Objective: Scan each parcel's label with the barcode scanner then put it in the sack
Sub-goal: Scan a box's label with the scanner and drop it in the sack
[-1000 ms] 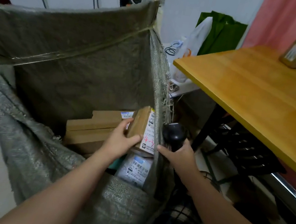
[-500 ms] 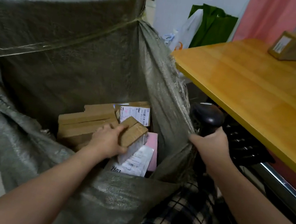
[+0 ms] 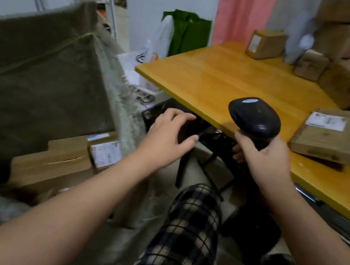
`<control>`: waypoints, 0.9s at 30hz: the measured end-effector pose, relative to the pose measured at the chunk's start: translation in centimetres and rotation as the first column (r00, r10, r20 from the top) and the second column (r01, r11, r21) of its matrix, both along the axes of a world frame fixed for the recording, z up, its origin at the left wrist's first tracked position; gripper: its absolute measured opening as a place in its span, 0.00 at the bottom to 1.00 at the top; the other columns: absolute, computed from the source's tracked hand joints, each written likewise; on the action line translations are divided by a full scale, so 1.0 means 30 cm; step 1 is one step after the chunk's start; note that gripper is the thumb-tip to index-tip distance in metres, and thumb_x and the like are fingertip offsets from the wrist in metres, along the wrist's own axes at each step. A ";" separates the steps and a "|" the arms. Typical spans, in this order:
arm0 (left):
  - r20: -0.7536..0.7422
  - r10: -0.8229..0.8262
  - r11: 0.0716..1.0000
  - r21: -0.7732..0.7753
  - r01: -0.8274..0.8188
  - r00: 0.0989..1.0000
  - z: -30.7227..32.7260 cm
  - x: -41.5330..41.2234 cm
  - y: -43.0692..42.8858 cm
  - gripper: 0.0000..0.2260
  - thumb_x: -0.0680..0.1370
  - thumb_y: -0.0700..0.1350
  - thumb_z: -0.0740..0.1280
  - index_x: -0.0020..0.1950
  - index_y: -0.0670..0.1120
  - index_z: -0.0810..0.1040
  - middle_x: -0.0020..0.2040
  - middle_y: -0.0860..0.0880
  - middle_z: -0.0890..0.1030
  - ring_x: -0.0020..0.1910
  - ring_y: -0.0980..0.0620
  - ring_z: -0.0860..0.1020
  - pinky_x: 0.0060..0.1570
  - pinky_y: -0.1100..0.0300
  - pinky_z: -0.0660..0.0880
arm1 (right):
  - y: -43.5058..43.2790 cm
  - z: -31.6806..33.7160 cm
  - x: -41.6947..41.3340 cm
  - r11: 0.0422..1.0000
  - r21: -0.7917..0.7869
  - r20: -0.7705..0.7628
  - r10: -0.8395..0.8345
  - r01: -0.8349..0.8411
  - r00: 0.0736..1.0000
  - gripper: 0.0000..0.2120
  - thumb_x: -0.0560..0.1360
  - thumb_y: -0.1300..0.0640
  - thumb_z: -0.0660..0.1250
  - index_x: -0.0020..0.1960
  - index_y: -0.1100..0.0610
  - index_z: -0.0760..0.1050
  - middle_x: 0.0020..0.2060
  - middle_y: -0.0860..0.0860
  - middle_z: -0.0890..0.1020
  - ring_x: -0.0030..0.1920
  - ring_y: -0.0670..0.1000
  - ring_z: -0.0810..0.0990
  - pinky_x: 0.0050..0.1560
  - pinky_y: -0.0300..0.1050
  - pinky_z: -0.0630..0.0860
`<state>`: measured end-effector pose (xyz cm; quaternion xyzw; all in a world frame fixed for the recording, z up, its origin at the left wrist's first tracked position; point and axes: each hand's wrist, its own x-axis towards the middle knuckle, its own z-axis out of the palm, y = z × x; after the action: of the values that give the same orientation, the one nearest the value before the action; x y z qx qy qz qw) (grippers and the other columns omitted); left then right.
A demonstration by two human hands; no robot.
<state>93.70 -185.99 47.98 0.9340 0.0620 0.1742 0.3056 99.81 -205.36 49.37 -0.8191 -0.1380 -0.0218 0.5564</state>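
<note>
My right hand [image 3: 263,160] grips the handle of the black barcode scanner [image 3: 254,116], held up at the front edge of the wooden table [image 3: 212,81]. My left hand [image 3: 166,135] hovers empty, fingers spread, between the grey-green woven sack [image 3: 41,70] and the table. Inside the sack lie several cardboard parcels [image 3: 54,161], one with a white label [image 3: 105,154] facing up. A flat labelled parcel [image 3: 336,137] lies on the table just right of the scanner. Further back stand a small labelled box [image 3: 266,43] and other brown boxes [image 3: 311,64].
A stack of large cartons [image 3: 346,26] rises at the back right by a pink curtain [image 3: 239,12]. Green and white bags [image 3: 185,33] stand behind the table's left corner. Black table legs and a dark crate [image 3: 192,130] sit below the tabletop. My checked trousers [image 3: 189,237] fill the lower middle.
My left hand let go of the parcel in the sack and came out to the right, empty. My right hand lifted the scanner toward the table. The view swung right.
</note>
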 end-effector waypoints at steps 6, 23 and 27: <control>0.026 -0.220 0.973 -0.069 0.221 0.975 0.029 0.178 -0.318 0.20 0.79 0.53 0.64 0.70 0.51 0.69 0.66 0.51 0.67 0.64 0.47 0.69 0.64 0.52 0.69 | -0.307 0.013 0.027 0.956 0.016 0.056 -0.295 0.294 0.954 0.27 0.64 0.34 0.66 0.46 0.57 0.79 0.35 0.56 0.83 0.40 0.54 0.82 0.44 0.51 0.77; 0.097 -0.324 0.812 0.539 0.224 0.941 0.044 0.389 -0.507 0.22 0.73 0.45 0.70 0.68 0.48 0.74 0.54 0.43 0.78 0.49 0.41 0.76 0.44 0.51 0.71 | -0.525 -0.023 0.030 0.861 0.275 -0.108 -0.413 0.427 0.904 0.13 0.75 0.52 0.68 0.36 0.58 0.76 0.24 0.51 0.78 0.28 0.52 0.79 0.36 0.50 0.77; 0.136 -0.224 0.708 0.704 0.065 0.965 0.073 0.332 -0.443 0.22 0.69 0.47 0.73 0.63 0.45 0.78 0.47 0.41 0.76 0.42 0.41 0.74 0.38 0.52 0.70 | -0.518 -0.034 0.031 0.881 0.170 -0.061 -0.438 0.442 0.897 0.16 0.75 0.49 0.68 0.33 0.56 0.76 0.25 0.52 0.80 0.30 0.53 0.81 0.41 0.55 0.80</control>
<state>103.65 -199.27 50.17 0.9581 -0.1144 0.2580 -0.0486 100.74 -220.90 48.35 -0.7755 0.0598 -0.1515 0.6100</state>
